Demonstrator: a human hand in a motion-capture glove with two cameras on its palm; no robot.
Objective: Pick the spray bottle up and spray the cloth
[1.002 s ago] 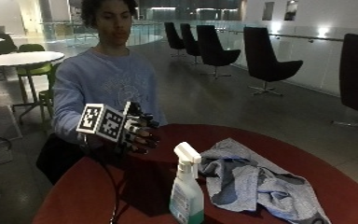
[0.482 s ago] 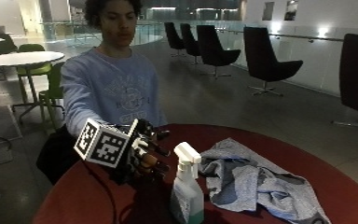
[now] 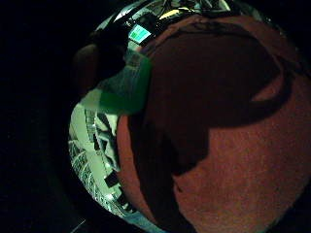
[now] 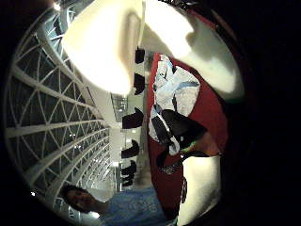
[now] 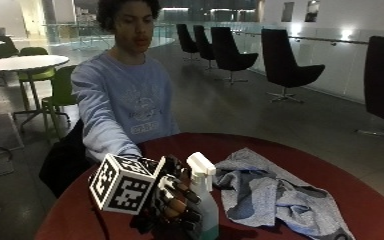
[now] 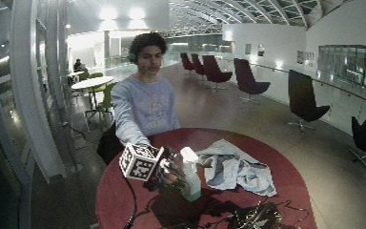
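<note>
Near the counter's front edge, the gloved right hand had its fingers curled against the upright spray bottle, though whether they fully wrapped it was unclear. To its right lay the cloth, crumpled. A good grasp would probably settle round the neck, nozzle facing the cloth.

Big public atrium or lounge, like an office or campus lobby. Row of black swivel chairs along a glass railing, white café table with green chairs, polished floor, lattice glass roof, round red table.
</note>
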